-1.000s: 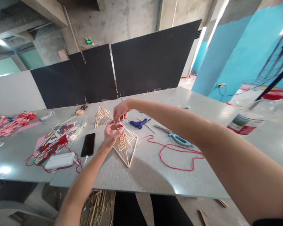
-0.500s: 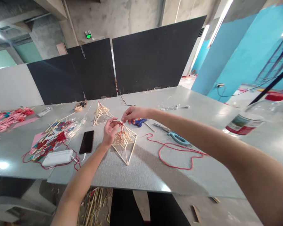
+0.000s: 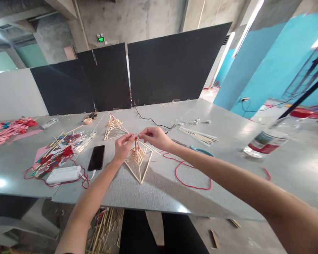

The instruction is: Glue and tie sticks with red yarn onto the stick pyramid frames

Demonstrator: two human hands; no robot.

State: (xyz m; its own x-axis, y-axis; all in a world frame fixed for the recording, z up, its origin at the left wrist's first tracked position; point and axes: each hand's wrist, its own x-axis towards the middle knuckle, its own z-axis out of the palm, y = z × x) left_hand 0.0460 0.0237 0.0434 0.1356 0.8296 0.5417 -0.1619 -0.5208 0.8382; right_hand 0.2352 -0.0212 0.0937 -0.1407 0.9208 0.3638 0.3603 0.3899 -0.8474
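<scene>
A pyramid frame of pale wooden sticks [image 3: 145, 171] stands on the table in front of me, with smaller sticks layered inside it. Red yarn [image 3: 136, 139] is wound at its tip. My left hand [image 3: 122, 146] pinches the yarn at the left of the tip, thumb and forefinger together. From the right, my right hand [image 3: 157, 138] closes its fingertips on the yarn at the same spot. The fine strands between the fingers are too small to make out. A second stick pyramid [image 3: 112, 126] stands behind, to the left.
A phone [image 3: 96, 158], a white power bank [image 3: 64, 175] and a heap of craft bits [image 3: 66, 151] lie left. To the right are loose red yarn [image 3: 193, 186], blue-handled scissors [image 3: 202, 151], pale sticks [image 3: 198, 135] and a bottle [image 3: 265, 141]. Black panels [image 3: 175, 67] edge the table.
My right hand has moved slightly right and lower, still near the tip. The right forearm has dropped, uncovering sticks and a black cable behind it. The left hand stays at the tip.
</scene>
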